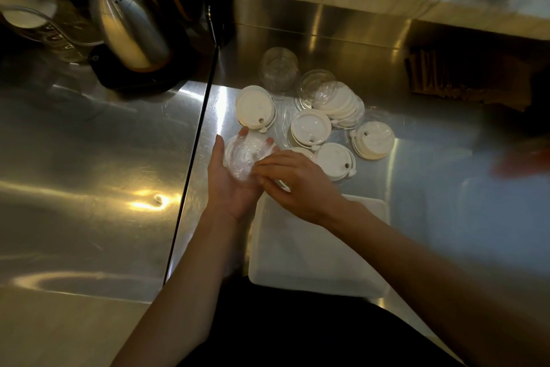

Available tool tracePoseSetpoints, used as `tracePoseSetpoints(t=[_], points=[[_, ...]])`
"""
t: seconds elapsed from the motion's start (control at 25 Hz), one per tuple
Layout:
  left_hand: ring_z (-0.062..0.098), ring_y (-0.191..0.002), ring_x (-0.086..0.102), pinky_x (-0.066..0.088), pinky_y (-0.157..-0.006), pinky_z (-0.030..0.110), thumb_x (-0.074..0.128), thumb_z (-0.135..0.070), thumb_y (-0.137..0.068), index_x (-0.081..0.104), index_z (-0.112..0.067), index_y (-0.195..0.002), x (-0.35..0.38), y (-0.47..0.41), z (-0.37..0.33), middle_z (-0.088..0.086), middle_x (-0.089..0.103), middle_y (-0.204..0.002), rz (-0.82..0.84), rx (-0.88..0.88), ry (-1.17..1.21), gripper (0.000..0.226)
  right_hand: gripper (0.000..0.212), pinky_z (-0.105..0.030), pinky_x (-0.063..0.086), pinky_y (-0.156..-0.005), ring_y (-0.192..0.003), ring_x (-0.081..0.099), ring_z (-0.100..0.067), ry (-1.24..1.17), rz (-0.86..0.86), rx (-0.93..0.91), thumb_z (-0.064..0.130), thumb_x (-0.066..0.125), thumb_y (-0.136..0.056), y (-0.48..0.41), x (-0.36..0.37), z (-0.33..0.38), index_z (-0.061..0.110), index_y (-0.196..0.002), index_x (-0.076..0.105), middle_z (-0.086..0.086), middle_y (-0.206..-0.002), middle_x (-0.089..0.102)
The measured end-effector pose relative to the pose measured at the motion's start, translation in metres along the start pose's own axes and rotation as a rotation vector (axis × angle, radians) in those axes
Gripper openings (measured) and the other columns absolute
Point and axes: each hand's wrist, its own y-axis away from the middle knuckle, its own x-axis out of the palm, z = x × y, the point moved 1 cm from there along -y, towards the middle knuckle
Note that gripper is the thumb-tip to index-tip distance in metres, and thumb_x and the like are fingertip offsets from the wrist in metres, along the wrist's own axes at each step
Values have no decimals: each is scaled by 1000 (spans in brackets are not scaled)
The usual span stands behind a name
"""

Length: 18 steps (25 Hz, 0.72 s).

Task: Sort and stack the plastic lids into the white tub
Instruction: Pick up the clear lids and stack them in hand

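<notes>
Head view, frame centre: my left hand (235, 182) cupped a clear lid (244, 158), palm up, its face tilted toward the upper left. My right hand (297, 182) pinched its lower-right rim. White lids (311, 125) lay flat beyond; the white tub (375, 277) sat just below.

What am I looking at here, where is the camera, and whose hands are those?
There is one picture, from a camera worn on a person's head, looking down at a steel counter. No machine is involved, only two bare hands. The left hand cradles a clear plastic lid in its palm, and the right hand touches its edge. Beyond them lie stacks of white lids and clear lids. The white tub sits nearest the person. A metal kettle stands far left.
</notes>
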Motion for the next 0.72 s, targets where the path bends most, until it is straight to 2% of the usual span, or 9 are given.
tracePoseSetpoints(t=[0.08,0.2,0.28,0.4,0.56,0.64,0.72], points=[[29,-140,41,43,-104,52,47,-58,-93,61,-22,-120,-4,0,-3,16,36,-155,7,2,-5,47,23,-14,37,-95,-104,61,-11,-40,21,30,21,60,-92,-2,-2,1,12,-109,72,-2,-110,73],[34,-112,63,55,-87,51,48,-54,-93,61,-24,-121,-8,5,-6,19,57,-134,16,42,14,43,30,-25,43,-98,-113,60,-15,-163,-63,267,23,60,-93,-5,-6,-9,14,-120,67,-3,-119,69],[35,-115,62,52,-92,49,51,-54,-92,64,-26,-123,-15,10,-12,17,60,-130,-31,80,41,44,30,-29,45,-100,-114,60,-16,-176,-115,424,22,60,-94,-6,-9,-26,15,-122,65,-3,-123,67],[34,-124,56,46,-101,47,56,-55,-87,65,-27,-123,-32,12,-25,16,57,-138,-87,121,57,46,36,-25,41,-99,-117,58,-18,-75,18,576,25,59,-94,-6,-3,-61,15,-129,59,-4,-129,63],[34,-125,55,47,-98,47,59,-55,-86,68,-27,-118,-49,13,-32,15,56,-139,-113,122,71,44,48,-33,43,-97,-119,56,-25,37,246,665,35,60,-93,-13,13,-87,15,-136,51,-8,-132,59],[34,-126,55,46,-100,48,61,-54,-85,70,-26,-115,-53,16,-33,15,56,-139,-118,115,104,43,55,-38,44,-100,-123,54,-25,57,296,691,41,59,-93,-23,22,-87,15,-140,47,-9,-136,56],[36,-125,56,42,-105,48,62,-52,-85,70,-25,-118,-58,17,-34,17,55,-140,-132,115,129,44,55,-37,42,-99,-124,53,-25,76,319,693,41,58,-93,-32,30,-84,14,-140,45,-9,-136,56]])
